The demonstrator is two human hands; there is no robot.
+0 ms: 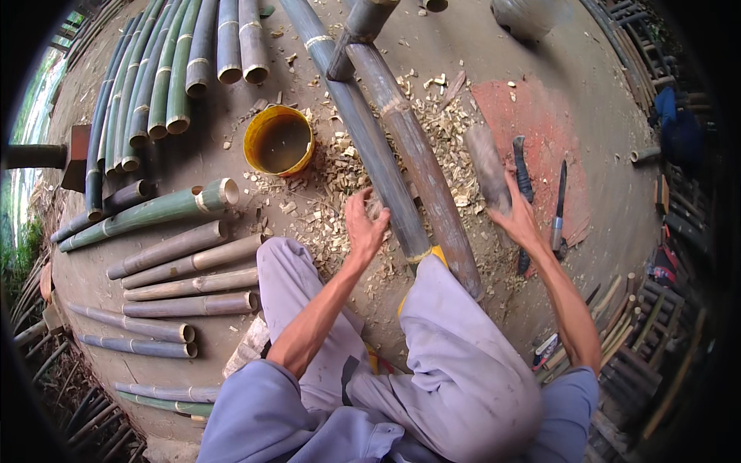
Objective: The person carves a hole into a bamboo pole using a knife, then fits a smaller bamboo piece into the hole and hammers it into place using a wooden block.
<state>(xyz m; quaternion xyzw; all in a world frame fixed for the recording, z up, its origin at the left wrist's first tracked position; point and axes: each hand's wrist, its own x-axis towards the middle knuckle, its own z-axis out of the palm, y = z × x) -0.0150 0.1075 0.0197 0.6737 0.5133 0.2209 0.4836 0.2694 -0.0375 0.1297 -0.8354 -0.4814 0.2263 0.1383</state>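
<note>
My right hand (519,219) grips the lower end of a short, thick wooden block (486,163), which is slightly blurred. My left hand (366,225) is beside a dark bamboo pole (369,139), fingers curled and thumb apart, with no held thing that I can make out. The pole's near end, with a bit of yellow around it, reaches my knee. A second, weathered pole (428,174) lies alongside it. Right of my right hand are a black curved tool handle (523,171) and a knife (560,202) with a dark blade.
A yellow bucket (308,158) with murky liquid stands left of the poles, among scattered wood chips (455,150). Cut bamboo lengths (177,251) lie in rows at left. Under the tools is a reddish patch (567,147). A short crosspiece (340,63) sits over the poles.
</note>
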